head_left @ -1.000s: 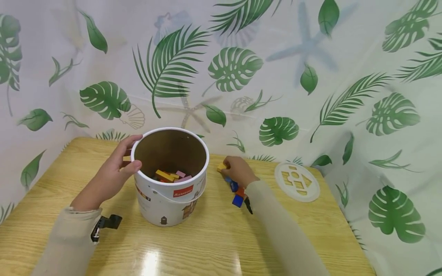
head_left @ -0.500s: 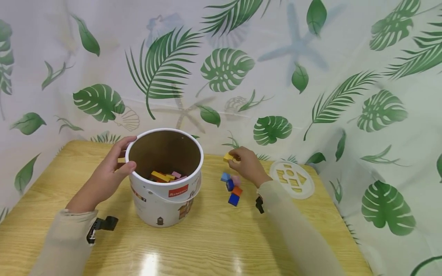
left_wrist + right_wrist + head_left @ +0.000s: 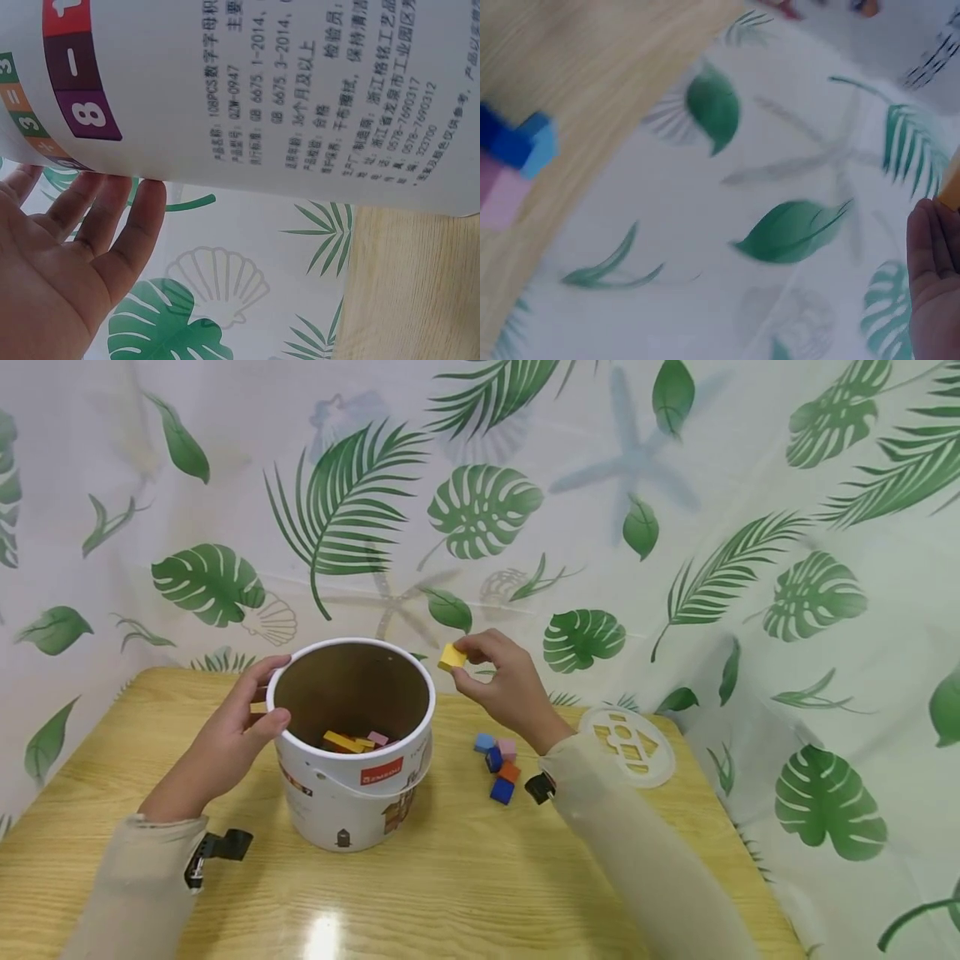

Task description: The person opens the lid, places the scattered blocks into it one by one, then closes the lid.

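Observation:
My right hand (image 3: pixel 504 681) pinches a yellow block (image 3: pixel 452 657) between fingertips and thumb, raised just right of the bucket's rim. In the right wrist view, part of this hand (image 3: pixel 935 281) shows at the right edge. A white bucket (image 3: pixel 352 797) with a printed label stands upright on the table, holding yellow and pink blocks (image 3: pixel 342 742). My left hand (image 3: pixel 225 743) rests against the bucket's left side near the rim, fingers spread. The left wrist view shows the fingertips (image 3: pixel 152 196) touching the printed wall.
Right of the bucket lies a small cluster of blocks: light blue (image 3: pixel 484 742), pink (image 3: pixel 507 748), dark blue (image 3: pixel 493 760), orange (image 3: pixel 509 772) and blue (image 3: pixel 502 791). A round white cut-out plate (image 3: pixel 660 768) lies farther right on the wooden table (image 3: pixel 450 893). A leaf-patterned cloth (image 3: pixel 480 585) hangs behind.
My right hand has picked the yellow block off the table by the cluster and lifted it up and left toward the bucket. My left hand stays at the bucket.

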The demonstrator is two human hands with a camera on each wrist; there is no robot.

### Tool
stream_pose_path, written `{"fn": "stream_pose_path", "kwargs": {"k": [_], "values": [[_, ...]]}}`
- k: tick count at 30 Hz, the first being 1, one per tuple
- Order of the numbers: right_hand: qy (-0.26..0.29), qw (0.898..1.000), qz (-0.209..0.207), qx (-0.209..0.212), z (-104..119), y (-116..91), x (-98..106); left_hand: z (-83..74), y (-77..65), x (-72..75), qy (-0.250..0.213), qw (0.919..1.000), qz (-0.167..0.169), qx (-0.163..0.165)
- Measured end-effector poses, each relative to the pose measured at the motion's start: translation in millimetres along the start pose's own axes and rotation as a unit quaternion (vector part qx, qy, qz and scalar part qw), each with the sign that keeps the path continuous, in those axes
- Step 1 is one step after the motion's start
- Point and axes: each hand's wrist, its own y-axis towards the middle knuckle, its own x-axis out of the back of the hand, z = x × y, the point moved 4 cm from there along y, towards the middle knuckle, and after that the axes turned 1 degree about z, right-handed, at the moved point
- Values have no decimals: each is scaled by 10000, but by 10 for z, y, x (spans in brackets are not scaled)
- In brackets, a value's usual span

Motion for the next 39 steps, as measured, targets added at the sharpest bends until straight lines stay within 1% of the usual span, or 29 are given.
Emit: {"fn": "stream_pose_path", "kwargs": {"k": [2,4,6,9,11,14,16,19,23,27,30,39], "values": [[153,9996,-101,207,172,60,-54,5,1,3,-31,10000,3,9],[240,9990,-64,376,337,113,-132,8,3,3,-50,10000,3,11],[247,9983,159,503,494,160,-223,7,5,0,-57,10000,5,-7],[84,9959,760,486,686,233,-376,-1,10,-6,-43,10000,1,-58],[-53,9919,1235,278,761,284,-479,-7,13,-7,-33,10000,-2,-80],[-136,9831,1811,-211,807,346,-604,-14,14,-9,-23,10000,-5,-72],[-155,9771,2058,-514,817,365,-658,-16,10,-9,-30,10000,1,-45],[-293,9701,2271,-802,825,366,-699,-14,3,-14,-51,10000,12,5],[-608,9635,2445,-908,836,362,-723,-15,2,-15,-58,10000,8,-9],[-740,9599,2536,-938,845,361,-741,-17,3,-13,-20,9999,-49,-104],[-747,9591,2550,-972,842,354,-742,-20,2,-16,-20,9999,-72,-135],[-748,9611,2488,-939,823,343,-728,-32,16,-28,1,9999,-53,-138]]}}
